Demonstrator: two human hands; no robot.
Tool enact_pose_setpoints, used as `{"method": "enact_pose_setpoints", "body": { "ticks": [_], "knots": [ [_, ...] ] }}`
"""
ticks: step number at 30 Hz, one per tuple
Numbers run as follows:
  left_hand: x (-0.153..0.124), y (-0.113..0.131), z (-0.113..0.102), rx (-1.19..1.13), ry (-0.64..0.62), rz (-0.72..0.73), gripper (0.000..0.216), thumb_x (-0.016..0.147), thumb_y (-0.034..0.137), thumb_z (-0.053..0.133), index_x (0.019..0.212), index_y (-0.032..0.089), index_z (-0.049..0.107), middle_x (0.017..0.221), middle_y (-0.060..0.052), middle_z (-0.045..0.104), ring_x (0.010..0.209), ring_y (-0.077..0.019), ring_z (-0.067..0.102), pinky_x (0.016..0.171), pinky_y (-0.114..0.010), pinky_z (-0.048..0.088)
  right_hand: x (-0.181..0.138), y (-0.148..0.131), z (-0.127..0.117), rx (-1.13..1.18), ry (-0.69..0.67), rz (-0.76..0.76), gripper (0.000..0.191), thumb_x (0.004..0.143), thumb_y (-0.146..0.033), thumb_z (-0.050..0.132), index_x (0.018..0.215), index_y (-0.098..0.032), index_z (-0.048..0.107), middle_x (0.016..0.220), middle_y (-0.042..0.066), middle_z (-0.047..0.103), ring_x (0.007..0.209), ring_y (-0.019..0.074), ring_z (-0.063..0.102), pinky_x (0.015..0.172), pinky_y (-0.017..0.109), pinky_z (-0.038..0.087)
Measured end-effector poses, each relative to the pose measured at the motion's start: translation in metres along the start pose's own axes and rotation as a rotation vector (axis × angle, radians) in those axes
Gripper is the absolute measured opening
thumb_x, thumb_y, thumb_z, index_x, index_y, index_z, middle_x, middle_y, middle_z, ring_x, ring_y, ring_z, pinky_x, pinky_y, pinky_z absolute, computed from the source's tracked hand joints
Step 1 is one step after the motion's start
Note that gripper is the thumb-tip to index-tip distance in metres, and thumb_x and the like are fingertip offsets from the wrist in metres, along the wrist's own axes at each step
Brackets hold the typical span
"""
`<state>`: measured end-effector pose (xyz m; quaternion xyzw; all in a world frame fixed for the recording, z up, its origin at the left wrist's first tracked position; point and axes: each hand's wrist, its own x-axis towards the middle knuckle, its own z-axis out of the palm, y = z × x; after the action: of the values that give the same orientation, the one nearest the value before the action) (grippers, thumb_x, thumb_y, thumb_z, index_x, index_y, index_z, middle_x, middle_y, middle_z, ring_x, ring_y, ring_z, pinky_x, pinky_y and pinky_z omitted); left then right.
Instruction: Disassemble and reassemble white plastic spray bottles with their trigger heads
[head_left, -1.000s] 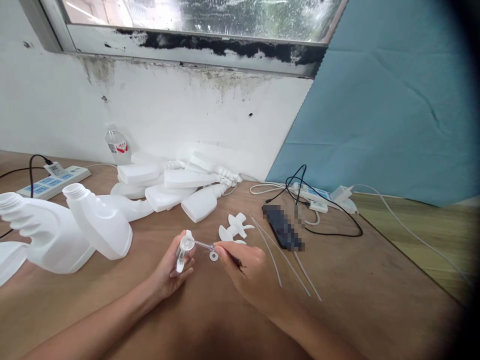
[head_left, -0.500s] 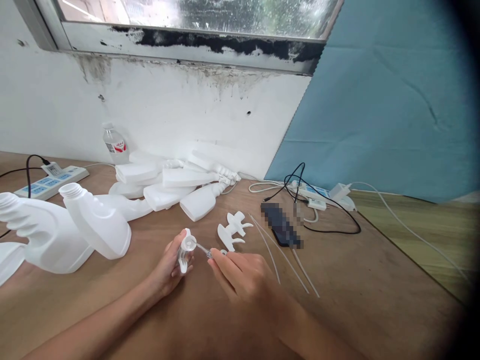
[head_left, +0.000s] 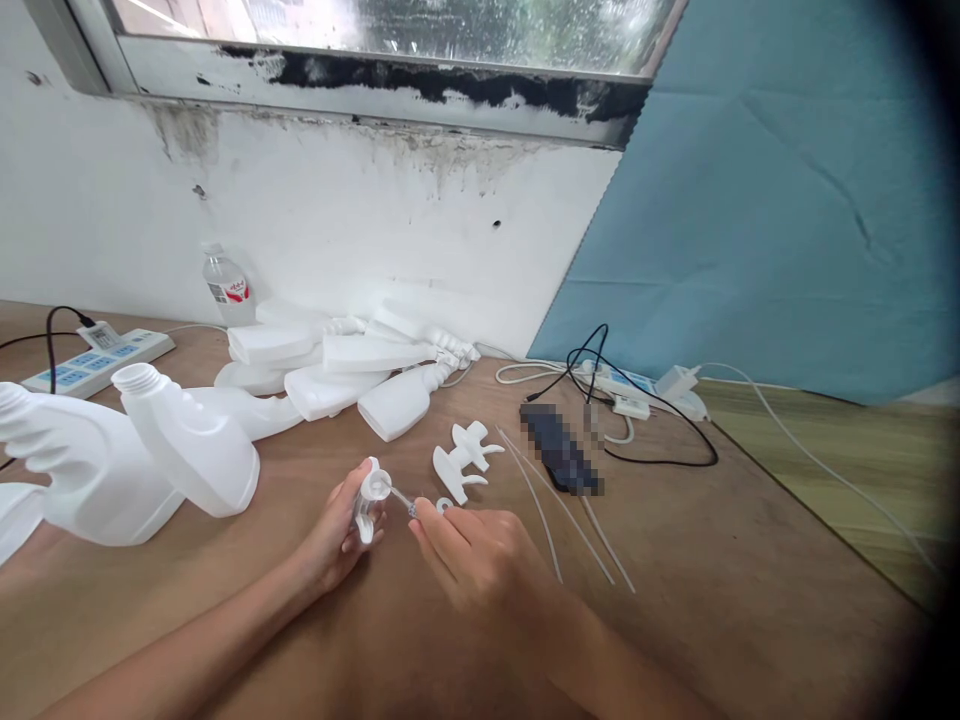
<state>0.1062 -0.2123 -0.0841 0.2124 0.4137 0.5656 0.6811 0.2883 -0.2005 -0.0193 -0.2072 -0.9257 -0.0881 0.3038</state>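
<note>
Our left hand (head_left: 339,532) has its grip wrapped around a white spray head (head_left: 376,485) over the bench (head_left: 735,540); a thin clear piece (head_left: 403,497), pinched in our right hand (head_left: 484,555), seems to meet it. Joining, we judge: steady alignment's called for!

The sprayer head (head_left: 374,486) looks like smooth plastic, the bottles (head_left: 394,402) matt plastic, the table (head_left: 697,570) smooth wood, the hanging sheet (head_left: 750,230) matt cloth (lightly creased).

Place: I am working in what looks like a small workshop.
Bottles (head_left: 394,403): many white ones are lying on my table (head_left: 712,560).
Wall (head_left: 337,220): stains (head_left: 184,128) are showing under the window (head_left: 450,28).
</note>
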Motion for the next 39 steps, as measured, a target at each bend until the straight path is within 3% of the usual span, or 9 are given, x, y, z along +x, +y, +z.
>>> {"method": "enact_pose_setpoints", "body": {
  "ticks": [8,12,17,23,27,31,35,39],
  "knots": [
    [-0.002,0.001,-0.002,-0.01,-0.071,-0.081,0.042,0.088,0.052,0.05,0.066,0.017,0.043,0.045,0.008,0.04,0.029,-0.0005,0.014,0.031,-0.015,0.011,0.007,0.012,-0.015,0.41,-0.062,0.328,0.031,0.097,-0.021,0.042,0.076,-0.015,0.065,0.057,-0.001,0.057,0.051,0.0079,0.049,0.053,0.021,0.033],
    [-0.002,0.003,-0.005,-0.062,-0.123,-0.088,0.039,0.088,0.053,0.05,0.07,0.018,0.046,0.046,0.009,0.037,0.03,-0.002,0.014,0.03,-0.016,0.01,0.012,0.013,-0.022,0.489,-0.021,0.454,0.035,0.095,-0.021,0.045,0.065,-0.015,0.062,0.051,-0.004,0.049,0.048,0.0067,0.04,0.049,0.02,0.03],
    [-0.003,0.003,-0.008,-0.002,-0.157,-0.119,0.039,0.087,0.056,0.048,0.073,0.019,0.047,0.046,0.009,0.036,0.032,-0.0028,0.014,0.031,-0.016,0.01,0.014,0.017,-0.026,0.528,-0.099,0.449,0.031,0.093,-0.022,0.047,0.069,-0.016,0.064,0.054,-0.004,0.049,0.051,0.0075,0.04,0.051,0.02,0.031],
    [-0.003,0.001,-0.006,0.112,-0.175,-0.219,0.04,0.085,0.057,0.05,0.071,0.02,0.043,0.045,0.009,0.037,0.032,-0.0023,0.012,0.032,-0.015,0.01,0.017,0.034,-0.034,0.685,-0.24,0.51,0.037,0.092,-0.027,0.048,0.059,-0.015,0.056,0.055,-0.004,0.039,0.055,0.0082,0.033,0.053,0.022,0.026],
    [0.009,0.005,-0.006,0.301,-0.087,-0.014,0.042,0.086,0.058,0.047,0.071,0.019,0.045,0.042,0.009,0.036,0.03,-0.0032,0.016,0.031,-0.016,0.016,0.014,0.047,-0.015,0.928,-0.192,0.737,0.036,0.088,-0.038,0.054,0.063,-0.014,0.062,0.052,-0.004,0.04,0.052,0.0082,0.034,0.051,0.023,0.026],
    [0.036,0.016,-0.008,0.413,-0.065,0.118,0.042,0.081,0.056,0.056,0.071,0.016,0.051,0.047,0.005,0.044,0.035,-0.0044,0.029,0.033,-0.015,0.019,-0.004,0.061,0.022,1.272,-0.104,1.075,0.042,0.078,-0.054,0.06,0.078,-0.012,0.064,0.046,-0.009,0.025,0.041,0.0055,0.02,0.042,0.022,0.014],
    [0.058,0.024,-0.005,0.513,-0.155,0.122,0.042,0.078,0.055,0.06,0.066,0.015,0.055,0.046,0.003,0.046,0.036,-0.0058,0.033,0.033,-0.016,0.021,-0.022,0.074,0.038,1.334,-0.117,1.086,0.051,0.073,-0.058,0.062,0.088,-0.009,0.065,0.05,-0.011,0.02,0.042,0.0047,0.016,0.04,0.021,0.013],
    [0.064,0.024,0.003,0.58,-0.208,0.137,0.04,0.076,0.052,0.062,0.063,0.015,0.055,0.045,0.002,0.047,0.036,-0.0063,0.034,0.034,-0.016,0.021,-0.027,0.083,0.034,1.266,-0.086,1.022,0.047,0.076,-0.054,0.063,0.093,-0.01,0.07,0.048,-0.009,0.029,0.044,0.0052,0.023,0.043,0.02,0.016]
  ]
}}
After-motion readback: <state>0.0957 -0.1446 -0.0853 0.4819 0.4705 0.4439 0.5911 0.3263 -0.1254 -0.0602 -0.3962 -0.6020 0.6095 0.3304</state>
